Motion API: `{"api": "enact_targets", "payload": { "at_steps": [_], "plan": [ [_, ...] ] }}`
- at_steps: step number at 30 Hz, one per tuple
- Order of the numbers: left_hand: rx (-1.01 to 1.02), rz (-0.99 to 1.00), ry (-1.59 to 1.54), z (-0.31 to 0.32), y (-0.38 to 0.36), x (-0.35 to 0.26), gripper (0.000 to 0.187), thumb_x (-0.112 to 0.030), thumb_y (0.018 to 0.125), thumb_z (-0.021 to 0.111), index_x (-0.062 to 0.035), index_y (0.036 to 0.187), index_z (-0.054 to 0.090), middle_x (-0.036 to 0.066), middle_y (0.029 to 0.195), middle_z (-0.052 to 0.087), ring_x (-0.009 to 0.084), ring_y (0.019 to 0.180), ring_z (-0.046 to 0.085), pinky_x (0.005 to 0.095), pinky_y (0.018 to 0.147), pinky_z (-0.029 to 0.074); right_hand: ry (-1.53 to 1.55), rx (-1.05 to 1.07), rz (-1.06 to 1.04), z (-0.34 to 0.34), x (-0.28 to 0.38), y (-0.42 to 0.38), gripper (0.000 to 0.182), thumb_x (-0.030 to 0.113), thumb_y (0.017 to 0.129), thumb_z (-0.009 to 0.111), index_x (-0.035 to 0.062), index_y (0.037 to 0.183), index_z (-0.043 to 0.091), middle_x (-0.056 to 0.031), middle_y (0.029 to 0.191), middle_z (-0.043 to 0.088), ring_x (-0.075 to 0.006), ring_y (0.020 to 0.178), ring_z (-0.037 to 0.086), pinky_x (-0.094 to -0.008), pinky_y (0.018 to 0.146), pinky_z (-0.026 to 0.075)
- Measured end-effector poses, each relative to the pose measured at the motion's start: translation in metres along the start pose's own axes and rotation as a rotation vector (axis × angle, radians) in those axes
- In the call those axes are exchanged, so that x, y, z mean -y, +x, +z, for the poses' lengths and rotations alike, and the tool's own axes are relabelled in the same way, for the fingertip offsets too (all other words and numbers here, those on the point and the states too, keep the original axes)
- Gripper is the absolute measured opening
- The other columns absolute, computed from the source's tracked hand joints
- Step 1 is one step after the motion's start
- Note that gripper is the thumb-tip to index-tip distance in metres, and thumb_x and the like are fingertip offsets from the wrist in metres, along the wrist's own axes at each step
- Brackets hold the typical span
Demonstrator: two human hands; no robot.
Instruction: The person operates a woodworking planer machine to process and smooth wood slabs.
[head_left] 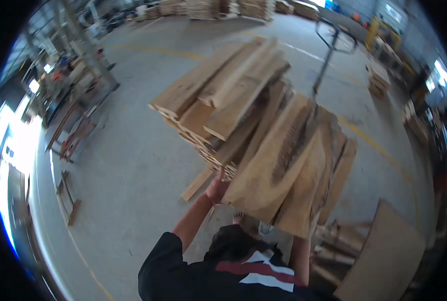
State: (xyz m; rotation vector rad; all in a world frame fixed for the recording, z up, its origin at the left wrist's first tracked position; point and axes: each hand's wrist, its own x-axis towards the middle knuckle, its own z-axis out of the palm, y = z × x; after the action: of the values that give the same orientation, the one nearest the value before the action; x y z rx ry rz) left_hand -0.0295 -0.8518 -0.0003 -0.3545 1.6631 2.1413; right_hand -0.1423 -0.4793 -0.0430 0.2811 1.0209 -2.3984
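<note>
Several rough wooden boards (263,175), some with dark bark edges, lie side by side in front of my body, their near ends over my feet. My left hand (217,190) grips the near left corner of these boards, thumb up along the edge and fingers underneath. My right forearm reaches up to the near right end of the boards, where they hide my right hand. Just beyond, a stack of sawn planks (223,95) sits with its upper pieces lying askew. A narrow wooden strip (197,183) sticks out low at the stack's left side.
A metal handle (328,55) on a post rises behind the stack. To my right stands a large brown panel (384,256) beside loose timber. A metal-framed stand (75,130) is at the left. Lumber piles (203,9) line the far end of the concrete floor.
</note>
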Motion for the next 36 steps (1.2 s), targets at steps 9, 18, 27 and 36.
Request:
{"api": "enact_targets", "payload": {
  "at_steps": [9, 18, 27, 36],
  "plan": [
    [-0.004, -0.004, -0.477, 0.01, 0.015, 0.042, 0.063, -0.033, 0.096, 0.067, -0.0044, 0.148, 0.044, 0.009, 0.139, 0.058, 0.0218, 0.123, 0.06, 0.0386, 0.102, 0.051, 0.013, -0.044, -0.034, 0.013, -0.01, -0.013, 0.07, 0.061, 0.101, 0.041, 0.0113, 0.15, 0.043, -0.0101, 0.147, 0.05, -0.0293, 0.131, 0.05, -0.0461, 0.108, 0.044],
    [0.071, 0.042, -0.463, 0.038, -0.029, 0.074, 0.078, -0.046, 0.091, 0.071, -0.0065, 0.151, 0.04, 0.009, 0.154, 0.044, 0.0231, 0.135, 0.048, 0.0437, 0.113, 0.039, -0.148, -0.123, -0.056, -0.022, 0.02, 0.003, 0.07, 0.061, 0.101, 0.041, 0.0104, 0.149, 0.045, -0.0099, 0.146, 0.051, -0.0278, 0.13, 0.051, -0.0442, 0.107, 0.044],
    [0.036, 0.011, -0.511, 0.017, 0.017, 0.038, 0.071, -0.061, 0.1, 0.049, -0.0075, 0.146, 0.05, 0.012, 0.143, 0.058, 0.0272, 0.132, 0.054, 0.044, 0.111, 0.042, -0.232, -0.135, -0.061, -0.042, 0.049, 0.029, 0.07, 0.061, 0.101, 0.041, 0.0095, 0.147, 0.047, -0.0096, 0.144, 0.052, -0.0263, 0.128, 0.052, -0.0423, 0.107, 0.044],
    [0.091, -0.115, -0.429, 0.01, 0.054, 0.049, 0.082, -0.046, 0.088, 0.075, -0.0063, 0.151, 0.041, 0.01, 0.148, 0.052, 0.0252, 0.133, 0.053, 0.0441, 0.111, 0.042, -0.27, -0.025, -0.059, -0.053, 0.07, 0.053, 0.07, 0.061, 0.101, 0.04, 0.0086, 0.146, 0.049, -0.0094, 0.143, 0.053, -0.0248, 0.127, 0.053, -0.0404, 0.107, 0.044]
  ]
}}
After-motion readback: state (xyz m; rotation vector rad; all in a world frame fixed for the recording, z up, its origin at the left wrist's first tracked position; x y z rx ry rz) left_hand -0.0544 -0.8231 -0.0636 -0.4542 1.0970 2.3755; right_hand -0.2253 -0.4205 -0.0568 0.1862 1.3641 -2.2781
